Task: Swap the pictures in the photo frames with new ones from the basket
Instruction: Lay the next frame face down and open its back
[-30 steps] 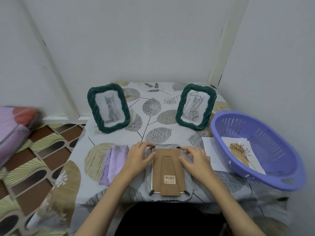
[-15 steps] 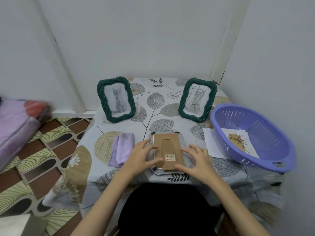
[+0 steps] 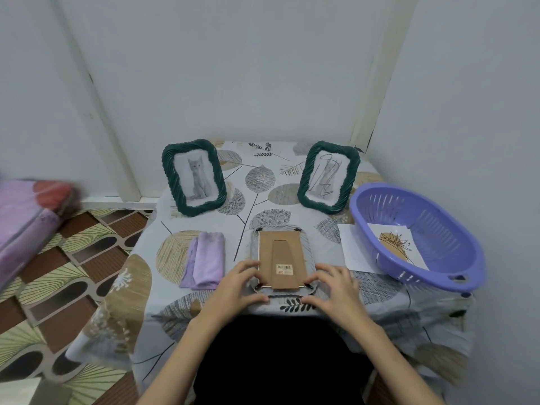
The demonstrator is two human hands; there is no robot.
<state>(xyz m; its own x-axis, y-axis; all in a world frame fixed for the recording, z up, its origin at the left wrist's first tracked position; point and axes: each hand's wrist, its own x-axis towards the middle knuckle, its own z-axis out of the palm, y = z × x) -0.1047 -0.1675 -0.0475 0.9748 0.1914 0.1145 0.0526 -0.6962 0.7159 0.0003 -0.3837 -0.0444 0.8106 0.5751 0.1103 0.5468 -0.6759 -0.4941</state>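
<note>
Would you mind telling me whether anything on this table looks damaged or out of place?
The picture in the right green frame is scribbled over with dark lines, unlike the clean cat picture in the left green frame. A white sheet lies half tucked under the purple basket.

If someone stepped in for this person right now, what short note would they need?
Left hand and right hand: fingertips at the near corners of the face-down frame, at its clips.
Cat frame and scribble frame stand upright at the back.
Basket on the right holds a leaf print; a white sheet lies partly under it.
Done: frame laid face down. Left: open the back, swap the picture, then the others.
</note>
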